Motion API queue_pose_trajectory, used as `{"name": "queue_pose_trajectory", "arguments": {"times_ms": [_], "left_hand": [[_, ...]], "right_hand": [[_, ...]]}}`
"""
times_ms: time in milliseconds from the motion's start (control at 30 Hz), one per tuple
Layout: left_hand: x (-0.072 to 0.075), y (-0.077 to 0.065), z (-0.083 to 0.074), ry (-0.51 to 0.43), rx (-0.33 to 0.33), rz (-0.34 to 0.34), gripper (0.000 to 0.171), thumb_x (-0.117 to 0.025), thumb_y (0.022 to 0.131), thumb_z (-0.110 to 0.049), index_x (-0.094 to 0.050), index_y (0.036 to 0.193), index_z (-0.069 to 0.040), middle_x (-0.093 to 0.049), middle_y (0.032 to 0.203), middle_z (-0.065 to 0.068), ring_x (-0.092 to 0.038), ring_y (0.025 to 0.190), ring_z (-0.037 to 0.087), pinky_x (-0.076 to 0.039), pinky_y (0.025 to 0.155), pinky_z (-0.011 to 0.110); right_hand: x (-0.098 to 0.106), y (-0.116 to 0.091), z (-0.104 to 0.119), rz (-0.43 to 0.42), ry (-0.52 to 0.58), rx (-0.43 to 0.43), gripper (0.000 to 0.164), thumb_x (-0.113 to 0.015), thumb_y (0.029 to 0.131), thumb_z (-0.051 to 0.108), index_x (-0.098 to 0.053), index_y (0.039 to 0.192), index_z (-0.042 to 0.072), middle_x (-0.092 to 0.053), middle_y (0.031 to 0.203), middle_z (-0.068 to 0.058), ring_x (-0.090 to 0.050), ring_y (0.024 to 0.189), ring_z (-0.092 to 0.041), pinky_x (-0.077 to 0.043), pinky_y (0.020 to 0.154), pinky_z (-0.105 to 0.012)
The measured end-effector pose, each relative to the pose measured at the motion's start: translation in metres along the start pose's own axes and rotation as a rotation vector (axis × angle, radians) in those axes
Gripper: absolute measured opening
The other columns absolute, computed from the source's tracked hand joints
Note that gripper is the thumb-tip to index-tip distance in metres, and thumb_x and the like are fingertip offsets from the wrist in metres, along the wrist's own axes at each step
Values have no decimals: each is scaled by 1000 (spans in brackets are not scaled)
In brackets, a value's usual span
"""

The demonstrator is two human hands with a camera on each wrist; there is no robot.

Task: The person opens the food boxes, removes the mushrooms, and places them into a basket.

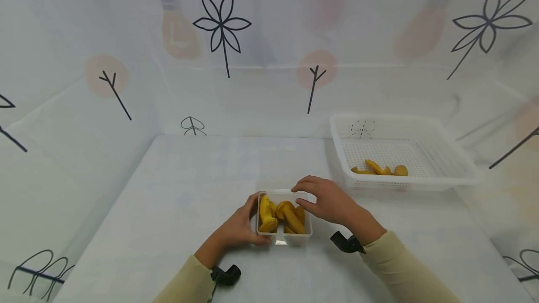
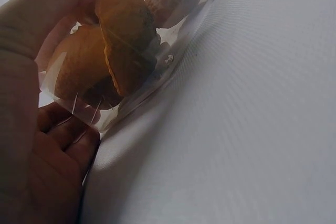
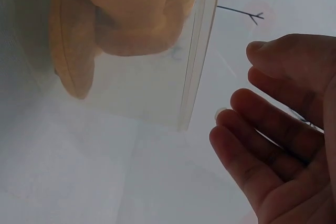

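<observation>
A small clear plastic box (image 1: 294, 240) stands on the white table surface. Inside lie several yellow, mushroom-like pieces (image 1: 293, 218), some long, some rounded. My left hand (image 1: 236, 229) grips the box from its left side, thumb along the front and fingers round the far left side. The left wrist view shows the pieces (image 2: 126, 35) through the clear wall beside that hand's fingers. My right hand (image 1: 326, 200) is over the box's right rim, fingers loosely bent and holding nothing. In the right wrist view, a gap separates its fingertips (image 3: 224, 140) from the box edge (image 3: 202, 51).
A white perforated basket (image 1: 404, 181) stands at the back right, with several more yellow pieces (image 1: 375, 167) near its front wall. Printed white cloth (image 1: 261, 102) hangs behind the table and at both sides. Each wrist carries a black device (image 1: 226, 275).
</observation>
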State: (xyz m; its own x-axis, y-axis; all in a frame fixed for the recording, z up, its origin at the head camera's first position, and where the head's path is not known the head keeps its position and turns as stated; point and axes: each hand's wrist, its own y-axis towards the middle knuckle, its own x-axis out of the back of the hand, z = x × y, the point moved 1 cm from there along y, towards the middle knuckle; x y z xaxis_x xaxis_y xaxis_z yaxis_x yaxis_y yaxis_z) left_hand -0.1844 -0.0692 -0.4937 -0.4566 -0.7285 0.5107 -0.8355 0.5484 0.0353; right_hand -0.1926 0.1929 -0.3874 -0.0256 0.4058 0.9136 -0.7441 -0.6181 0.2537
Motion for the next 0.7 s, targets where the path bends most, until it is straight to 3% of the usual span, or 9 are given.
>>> {"name": "queue_pose_trajectory", "arguments": {"times_ms": [700], "left_hand": [[0,0,0,-6,12,7,116,-88,65,-42,-16,153,-23,-29,157,-7,-29,145,9,-29,118,40]], "right_hand": [[-12,14,18,206,55,-7,28,-68,91,25,-69,117,16,-66,117,3,-63,107,-16,-55,92,-38]]}}
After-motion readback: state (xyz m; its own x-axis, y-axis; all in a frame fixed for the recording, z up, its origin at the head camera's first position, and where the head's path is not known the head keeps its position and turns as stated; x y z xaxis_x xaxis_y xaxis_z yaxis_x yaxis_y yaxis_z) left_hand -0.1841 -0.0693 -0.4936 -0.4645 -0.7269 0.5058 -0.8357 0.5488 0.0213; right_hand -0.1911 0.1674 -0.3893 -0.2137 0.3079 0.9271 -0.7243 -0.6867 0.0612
